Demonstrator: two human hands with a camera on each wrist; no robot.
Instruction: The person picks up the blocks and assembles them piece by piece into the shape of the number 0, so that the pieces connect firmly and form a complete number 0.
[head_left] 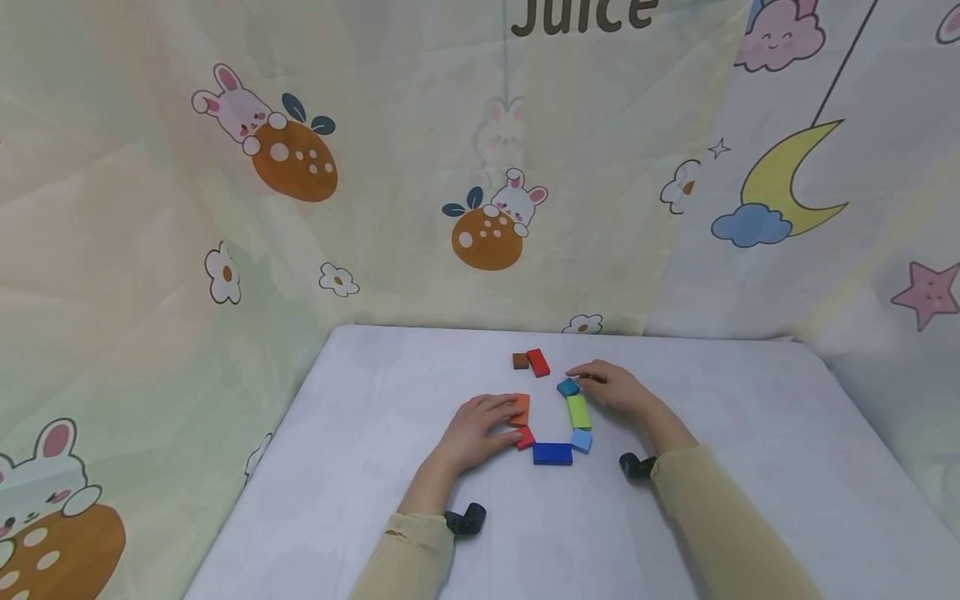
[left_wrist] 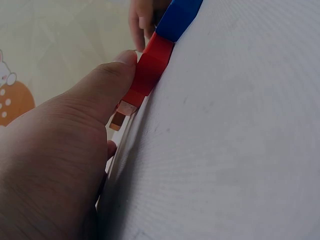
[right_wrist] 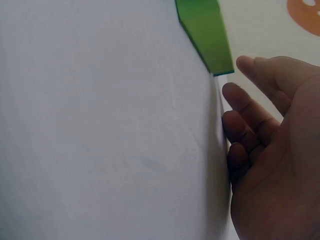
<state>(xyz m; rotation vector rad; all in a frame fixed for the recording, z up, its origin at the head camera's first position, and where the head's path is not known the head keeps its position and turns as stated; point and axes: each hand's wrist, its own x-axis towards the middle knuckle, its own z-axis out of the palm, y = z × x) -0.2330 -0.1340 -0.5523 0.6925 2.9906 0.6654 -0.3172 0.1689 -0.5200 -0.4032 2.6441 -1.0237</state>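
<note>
My left hand [head_left: 477,432] rests at the left side of a curve of coloured blocks. Its fingers lie over the orange block [head_left: 521,409], and its thumb touches the small red block [head_left: 526,437], also seen as the red block [left_wrist: 153,65] in the left wrist view. My right hand [head_left: 611,387] hovers with loosely bent fingers beside the teal block [head_left: 567,387], holding nothing. Below the teal block come the lime green block [head_left: 578,412], the light blue block [head_left: 581,441] and, along the bottom, the dark blue block [head_left: 552,454].
Farther back, a brown block [head_left: 521,361] lies against a longer red block [head_left: 538,362]. All blocks lie on a white-covered table [head_left: 360,500]. A printed cloth [head_left: 405,167] hangs behind and at the sides. Each wrist carries a black device [head_left: 467,520].
</note>
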